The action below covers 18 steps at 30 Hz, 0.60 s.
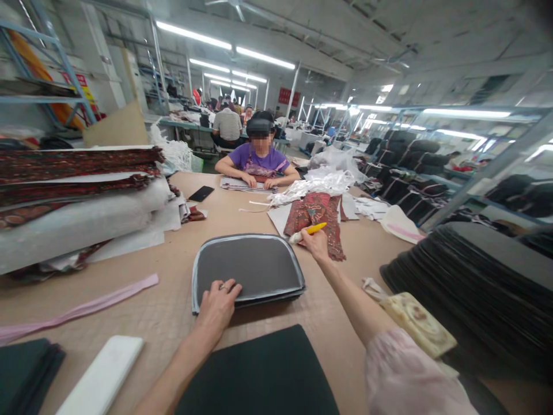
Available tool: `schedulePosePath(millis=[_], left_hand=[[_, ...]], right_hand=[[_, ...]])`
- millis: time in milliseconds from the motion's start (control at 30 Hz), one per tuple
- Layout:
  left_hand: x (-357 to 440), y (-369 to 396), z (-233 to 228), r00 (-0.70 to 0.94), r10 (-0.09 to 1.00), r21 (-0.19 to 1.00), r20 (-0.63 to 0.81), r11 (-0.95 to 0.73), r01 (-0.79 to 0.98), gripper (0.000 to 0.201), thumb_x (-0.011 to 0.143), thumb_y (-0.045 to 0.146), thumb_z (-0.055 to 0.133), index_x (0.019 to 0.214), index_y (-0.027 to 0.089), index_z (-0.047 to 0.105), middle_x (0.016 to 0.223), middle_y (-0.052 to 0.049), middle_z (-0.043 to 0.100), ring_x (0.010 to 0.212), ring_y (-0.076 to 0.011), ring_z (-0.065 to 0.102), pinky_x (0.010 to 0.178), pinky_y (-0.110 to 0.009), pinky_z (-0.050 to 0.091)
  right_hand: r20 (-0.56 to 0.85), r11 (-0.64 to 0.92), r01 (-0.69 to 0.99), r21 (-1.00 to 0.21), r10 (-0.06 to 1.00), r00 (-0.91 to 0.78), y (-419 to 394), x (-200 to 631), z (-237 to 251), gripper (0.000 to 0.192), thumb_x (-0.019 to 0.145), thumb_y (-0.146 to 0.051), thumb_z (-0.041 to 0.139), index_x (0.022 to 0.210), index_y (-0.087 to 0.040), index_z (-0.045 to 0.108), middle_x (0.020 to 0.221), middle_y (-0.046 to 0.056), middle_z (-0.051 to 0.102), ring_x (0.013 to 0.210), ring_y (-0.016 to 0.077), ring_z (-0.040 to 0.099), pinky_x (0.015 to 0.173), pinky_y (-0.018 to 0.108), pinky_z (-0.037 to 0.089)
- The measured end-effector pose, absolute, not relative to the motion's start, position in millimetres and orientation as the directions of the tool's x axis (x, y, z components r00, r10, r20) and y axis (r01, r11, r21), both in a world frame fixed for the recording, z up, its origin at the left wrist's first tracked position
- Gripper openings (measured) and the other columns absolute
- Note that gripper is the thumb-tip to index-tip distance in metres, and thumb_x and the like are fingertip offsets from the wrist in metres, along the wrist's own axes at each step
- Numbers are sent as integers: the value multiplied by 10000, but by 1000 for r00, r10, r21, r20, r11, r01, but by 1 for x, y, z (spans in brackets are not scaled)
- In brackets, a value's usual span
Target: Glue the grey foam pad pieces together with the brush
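Table point(164, 311): brown, long. Fabric stacks point(64, 196) along the left edge; black pieces point(475, 288) piled at the right edge. Dark panel stack point(248, 268), white-edged, lies mid-table. Red patterned cloth point(317, 222) lies just beyond it. Left hand point(218, 302) rests flat on the panel stack's near edge, grip open, holding nothing. Right hand point(317, 243) on the cloth, grip closed around a yellow marker point(307, 231).

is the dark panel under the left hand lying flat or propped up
Flat. The dark panel rests on a low stack on the table, with the left hand pressing its near edge.
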<state>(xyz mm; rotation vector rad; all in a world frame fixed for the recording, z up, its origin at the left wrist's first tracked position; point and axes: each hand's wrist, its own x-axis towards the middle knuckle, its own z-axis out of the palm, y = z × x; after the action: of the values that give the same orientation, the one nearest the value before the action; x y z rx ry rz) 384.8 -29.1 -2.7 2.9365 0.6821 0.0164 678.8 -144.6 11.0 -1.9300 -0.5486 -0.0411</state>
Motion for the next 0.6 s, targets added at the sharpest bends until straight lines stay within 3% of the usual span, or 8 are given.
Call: schedulePosePath(millis=[100,233,333,467,600], left_hand=[[384,-29,7,900,437,180,5,-885,429,372,780,59,396,1101,188,532,1177,-83,560,1022,-238,483,817,-374,429],[380,-24,24,887,446,282,118,-872,401,227,783,89,376,944,152,522,980,-84,585,892,-198,527,805,-334,416],[370,-22,45,867,420,328,268,-886,327,190,770,107,377,878,176,517,980,-73,585,947,-205,523,830,-340,402],[346,-27,80,833,326,338,448,-924,180,167,770,166,395,804,211,553,1060,-57,595,1054,-221,496,913,-385,365],[320,-37,112,834,279,345,476,-931,114,138,755,240,446,754,228,584,1081,-47,601,1063,-235,490,939,-399,363]], right_hand=[[291,-275,380,-883,313,904,-177,669,17,388,711,-504,492,823,-157,625,576,23,602,541,163,574,521,247,445],[241,-127,346,-930,499,833,-224,650,9,569,755,-599,457,1095,-154,555,690,34,640,520,152,599,544,280,481],[293,-220,479,-850,559,776,-254,633,-3,503,738,-547,548,1087,-186,580,933,90,657,777,211,649,731,358,492],[414,-288,640,-712,565,714,-272,607,-5,643,652,-445,691,1227,-231,499,1261,111,533,1178,270,484,987,441,362],[511,-217,685,-695,522,683,-276,583,10,646,654,-433,695,1227,-214,493,1316,109,481,1282,261,363,1051,429,292]])
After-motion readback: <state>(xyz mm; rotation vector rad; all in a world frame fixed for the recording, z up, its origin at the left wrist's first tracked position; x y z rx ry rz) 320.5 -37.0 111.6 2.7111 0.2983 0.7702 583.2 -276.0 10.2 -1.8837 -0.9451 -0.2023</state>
